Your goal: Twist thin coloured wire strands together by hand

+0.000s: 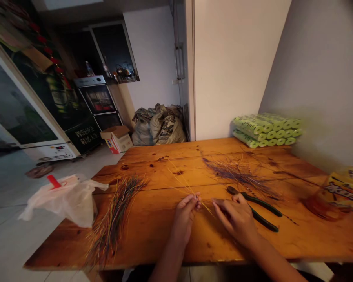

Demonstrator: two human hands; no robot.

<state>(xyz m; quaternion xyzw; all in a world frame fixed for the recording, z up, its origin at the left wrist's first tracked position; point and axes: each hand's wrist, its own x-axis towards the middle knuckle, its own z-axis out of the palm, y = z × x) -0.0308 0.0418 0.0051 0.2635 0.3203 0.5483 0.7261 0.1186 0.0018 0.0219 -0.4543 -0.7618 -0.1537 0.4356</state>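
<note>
Item, at far left, on the floor-side table edge: a white plastic bag (61, 203) with a red tab (53, 181). Item: a loose sheaf of thin multicoloured strands (110, 223) on the wooden table (164, 154), its ends reaching the front-left corner; from my remote seat, a careless sweep could drag them over that edge. Item, centre: my left hand (184, 219), fingertips pinched closed on thin yellow strands (188, 188) that fan out across the wood. Item: my right hand (233, 219), fingers partly curled, tips at or just beside those strands; I cannot tell whether it has hold. Too hard a pull could slip them free or snag them on the dark strand pile (238, 174) beyond. Item: dark-handled pliers (261, 207) lying just beside the right hand, easily nudged by a wide move. Item, back right: green-wrapped rolls (267, 129) against the wall. Item, far right: a labelled plastic jar (338, 196), near the table's right side and liable to tip if struck. Open wood remains between the sheaf and my left hand, and along the near edge.
</note>
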